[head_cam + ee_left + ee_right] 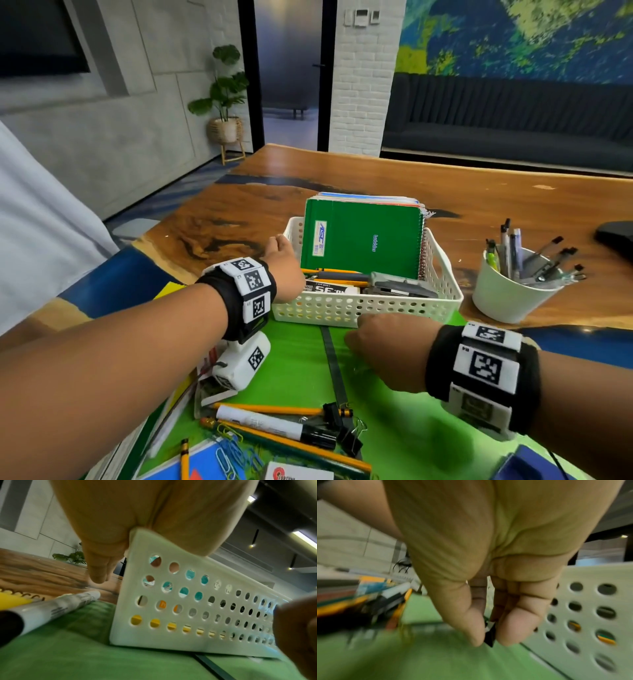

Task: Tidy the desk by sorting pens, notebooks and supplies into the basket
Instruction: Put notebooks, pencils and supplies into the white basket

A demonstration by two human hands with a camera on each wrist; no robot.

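A white perforated basket [363,308] [188,615] [590,622] stands at the far edge of a green mat [394,428]. It holds a green spiral notebook [359,240] upright with other notebooks behind it, plus pencils, a box and a grey stapler [400,286]. My left hand [284,263] [111,540] grips the basket's near left corner rim, with fingers showing through the holes. My right hand [373,339] [488,632] hovers over the mat just in front of the basket and pinches a small black item [490,637] between thumb and fingers.
On the mat near me lie a white marker [274,426] [56,608], yellow pencils [267,409], black binder clips [349,438], blue paper clips [229,452] and a dark ruler strip [334,363]. A white cup of pens [507,298] stands right of the basket.
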